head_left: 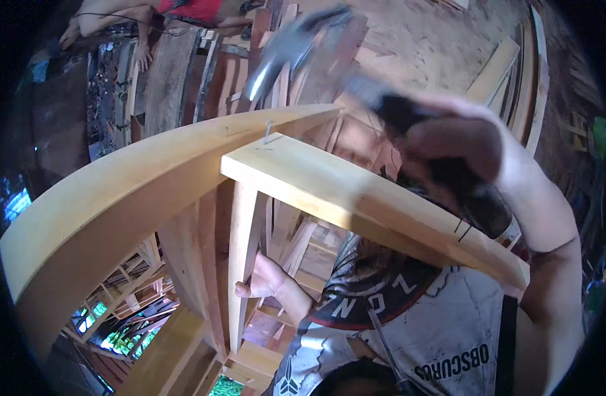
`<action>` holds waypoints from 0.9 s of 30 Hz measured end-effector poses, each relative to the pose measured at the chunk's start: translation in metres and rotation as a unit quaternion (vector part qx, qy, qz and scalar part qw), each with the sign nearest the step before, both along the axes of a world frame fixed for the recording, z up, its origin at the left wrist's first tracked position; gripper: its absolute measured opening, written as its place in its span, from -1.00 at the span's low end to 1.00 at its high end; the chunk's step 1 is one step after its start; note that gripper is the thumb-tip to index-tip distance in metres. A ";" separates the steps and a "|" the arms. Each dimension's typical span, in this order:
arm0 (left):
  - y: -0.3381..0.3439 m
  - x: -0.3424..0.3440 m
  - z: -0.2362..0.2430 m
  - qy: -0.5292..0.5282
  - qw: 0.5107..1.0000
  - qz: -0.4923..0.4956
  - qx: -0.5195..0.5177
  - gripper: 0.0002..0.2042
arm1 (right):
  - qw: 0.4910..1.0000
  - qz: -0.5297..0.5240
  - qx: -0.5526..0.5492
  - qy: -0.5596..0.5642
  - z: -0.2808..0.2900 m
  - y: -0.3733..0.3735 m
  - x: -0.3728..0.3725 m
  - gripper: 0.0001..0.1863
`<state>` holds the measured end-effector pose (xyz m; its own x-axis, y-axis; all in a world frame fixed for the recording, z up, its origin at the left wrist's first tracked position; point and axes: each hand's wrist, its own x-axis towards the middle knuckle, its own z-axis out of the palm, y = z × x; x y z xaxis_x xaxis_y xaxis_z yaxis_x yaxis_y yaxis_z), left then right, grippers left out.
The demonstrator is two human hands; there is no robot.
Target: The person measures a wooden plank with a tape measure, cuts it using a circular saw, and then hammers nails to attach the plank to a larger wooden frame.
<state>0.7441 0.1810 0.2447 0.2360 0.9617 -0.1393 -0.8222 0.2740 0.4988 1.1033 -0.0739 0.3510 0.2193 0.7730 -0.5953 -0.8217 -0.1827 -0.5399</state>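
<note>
My right hand (456, 146) is closed round the black grip of a claw hammer (295, 47), raised and blurred by motion. Below the hammer head, a nail (268, 129) stands partly sunk near the left end of a pale wooden board (329, 173). Two more nails (463, 230) stick out toward that board's right end. Its left end meets a long curved wooden beam (128, 153). Lower down, my left hand (266, 277) grips a narrow upright post (241, 257) under the board; the post partly hides its fingers.
Another person's hand (144, 57) rests near stacked planks (165, 89) at the far left. Long boards (536, 79) lie on the sandy ground (441, 53) at the far right. Under the beam, wooden framing (177, 343) and loose timber fill the lower left.
</note>
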 end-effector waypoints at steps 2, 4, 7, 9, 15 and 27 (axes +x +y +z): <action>0.000 0.003 0.000 -0.012 1.000 0.012 0.006 -0.13 | 0.968 -0.143 -0.051 -0.200 0.003 0.001 0.012 -0.71; 0.001 0.002 -0.002 -0.020 1.000 -0.017 -0.006 -0.11 | 0.959 -0.250 -0.030 -0.126 0.007 0.009 0.020 -0.72; 0.002 -0.003 -0.005 -0.033 0.999 -0.006 -0.002 -0.08 | 0.871 -0.043 0.050 -0.487 0.002 0.028 0.012 -0.69; 0.002 0.000 -0.005 -0.010 0.999 0.032 0.012 -0.06 | 0.885 0.110 0.083 -0.445 -0.002 0.028 0.000 -0.70; -0.005 0.021 0.009 -0.008 0.998 0.058 0.008 0.00 | 0.997 0.028 -0.039 -0.065 -0.013 0.007 -0.009 -0.73; 0.014 -0.043 -0.001 0.087 0.991 0.103 0.002 -0.28 | 0.981 0.021 0.113 -0.157 -0.028 0.016 0.015 -0.34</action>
